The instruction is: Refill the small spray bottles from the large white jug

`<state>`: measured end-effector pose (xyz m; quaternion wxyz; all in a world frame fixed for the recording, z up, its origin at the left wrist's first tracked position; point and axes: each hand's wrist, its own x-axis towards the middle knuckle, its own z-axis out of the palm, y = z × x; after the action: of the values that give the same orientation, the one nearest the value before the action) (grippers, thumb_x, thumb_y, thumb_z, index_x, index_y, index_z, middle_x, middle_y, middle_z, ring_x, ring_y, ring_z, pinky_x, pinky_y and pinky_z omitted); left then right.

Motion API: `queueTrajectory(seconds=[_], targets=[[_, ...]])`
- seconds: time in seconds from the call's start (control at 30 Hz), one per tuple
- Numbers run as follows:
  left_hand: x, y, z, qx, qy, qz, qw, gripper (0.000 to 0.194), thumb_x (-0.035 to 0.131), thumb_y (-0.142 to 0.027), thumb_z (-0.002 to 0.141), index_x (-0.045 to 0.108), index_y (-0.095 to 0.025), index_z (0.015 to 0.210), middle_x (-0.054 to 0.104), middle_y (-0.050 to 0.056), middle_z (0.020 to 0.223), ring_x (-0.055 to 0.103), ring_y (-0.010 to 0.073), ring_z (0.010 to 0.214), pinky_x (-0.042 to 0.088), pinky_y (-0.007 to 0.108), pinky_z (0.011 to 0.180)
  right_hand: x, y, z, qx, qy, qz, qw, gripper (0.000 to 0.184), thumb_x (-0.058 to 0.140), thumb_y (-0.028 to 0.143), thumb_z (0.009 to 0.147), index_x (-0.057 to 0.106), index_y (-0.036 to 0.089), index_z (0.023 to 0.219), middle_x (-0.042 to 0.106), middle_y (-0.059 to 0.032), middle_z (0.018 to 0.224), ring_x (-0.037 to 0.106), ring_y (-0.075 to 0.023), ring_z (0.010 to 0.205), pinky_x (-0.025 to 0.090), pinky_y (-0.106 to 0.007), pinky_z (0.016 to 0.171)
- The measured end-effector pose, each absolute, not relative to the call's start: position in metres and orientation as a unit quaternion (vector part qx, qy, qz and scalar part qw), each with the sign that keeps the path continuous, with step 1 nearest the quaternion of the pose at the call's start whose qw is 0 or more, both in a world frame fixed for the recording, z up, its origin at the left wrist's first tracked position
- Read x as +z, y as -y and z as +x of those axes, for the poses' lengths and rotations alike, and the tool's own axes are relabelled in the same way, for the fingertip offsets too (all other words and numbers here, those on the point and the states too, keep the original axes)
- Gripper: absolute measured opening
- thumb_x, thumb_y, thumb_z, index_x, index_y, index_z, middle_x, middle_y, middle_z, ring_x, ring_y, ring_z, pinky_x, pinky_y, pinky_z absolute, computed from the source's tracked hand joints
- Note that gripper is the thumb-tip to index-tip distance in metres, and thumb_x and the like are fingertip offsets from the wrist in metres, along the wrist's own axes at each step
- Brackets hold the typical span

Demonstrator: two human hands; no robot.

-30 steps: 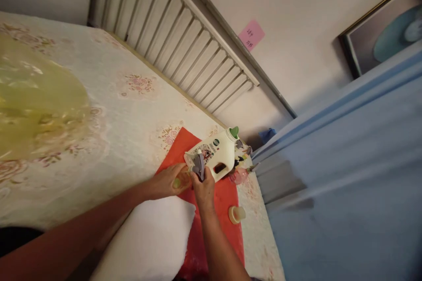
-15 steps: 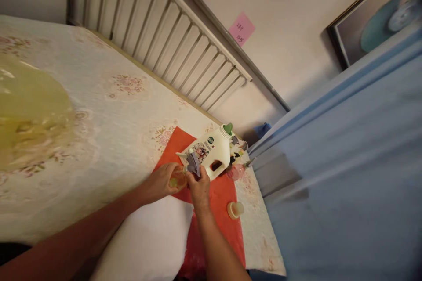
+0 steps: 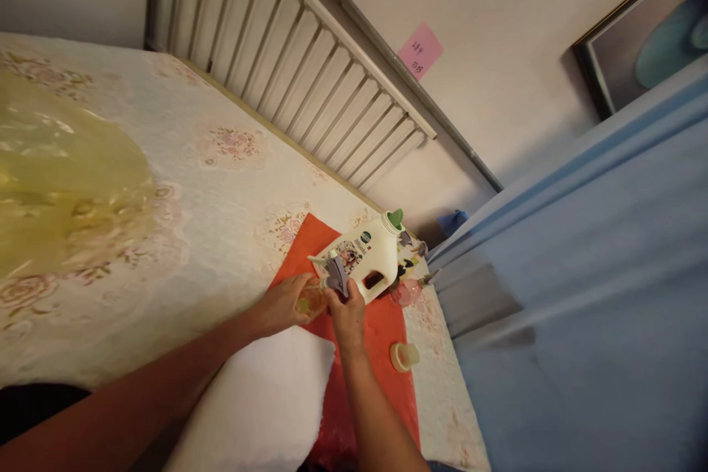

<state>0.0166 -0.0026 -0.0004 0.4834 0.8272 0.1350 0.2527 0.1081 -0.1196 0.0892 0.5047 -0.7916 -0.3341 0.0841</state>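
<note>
My left hand (image 3: pixel 285 302) is wrapped round the clear body of a spray bottle (image 3: pixel 313 302), which has an orange tint. At the bottle's neck, my right hand (image 3: pixel 346 313) grips its grey trigger sprayer head (image 3: pixel 336 274) between thumb and fingers. The head sits at the neck; whether it is screwed tight I cannot tell. Right behind it a large cream detergent jug (image 3: pixel 381 258) with a green spout (image 3: pixel 394 219) stands uncapped on a red cloth (image 3: pixel 381 335). A cream cap (image 3: pixel 404 357) rests on the cloth's right part.
A yellow translucent plastic bag (image 3: pixel 71 177) lies on the flowered tablecloth (image 3: pixel 221 199) at left. A pink bottle (image 3: pixel 408 292) and small items stand behind the jug. White cloth (image 3: pixel 265 391) lies by my forearms. A radiator (image 3: pixel 310 81) and blue curtain (image 3: pixel 580 295) border the table.
The whole view has shifted, so everything appears slightly farther right. Both hands keep their hold on the spray bottle and its sprayer head, with little visible change between them.
</note>
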Motion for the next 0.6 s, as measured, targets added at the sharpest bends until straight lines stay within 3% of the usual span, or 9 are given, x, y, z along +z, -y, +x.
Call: queueTrajectory(seconds=[0.37, 0.6], targets=[[0.008, 0.0036, 0.0125, 0.24, -0.129, 0.809, 0.521, 0.06, 0.069, -0.023, 0.067, 0.053, -0.021, 0.125, 0.065, 0.009, 0.124, 0.062, 0.0297, 0.115, 0.051, 0.04, 0.095, 0.0872, 0.1194, 0.1074, 0.109, 0.329, -0.779, 0.522, 0.015, 0.063, 0.033, 0.073, 0.058, 0.021, 0.081, 0.05, 0.0082, 0.059, 0.043, -0.0111, 0.049, 0.04, -0.022, 0.046], [0.0045, 0.0019, 0.0147, 0.231, -0.138, 0.812, 0.518, 0.066, 0.071, -0.027, 0.066, 0.05, -0.022, 0.129, 0.064, 0.012, 0.127, 0.061, 0.0314, 0.118, 0.05, 0.043, 0.099, 0.0847, 0.1178, 0.1094, 0.112, 0.328, -0.775, 0.528, 0.015, 0.064, 0.033, 0.072, 0.058, 0.022, 0.08, 0.05, 0.0082, 0.058, 0.045, -0.0115, 0.049, 0.042, -0.023, 0.046]])
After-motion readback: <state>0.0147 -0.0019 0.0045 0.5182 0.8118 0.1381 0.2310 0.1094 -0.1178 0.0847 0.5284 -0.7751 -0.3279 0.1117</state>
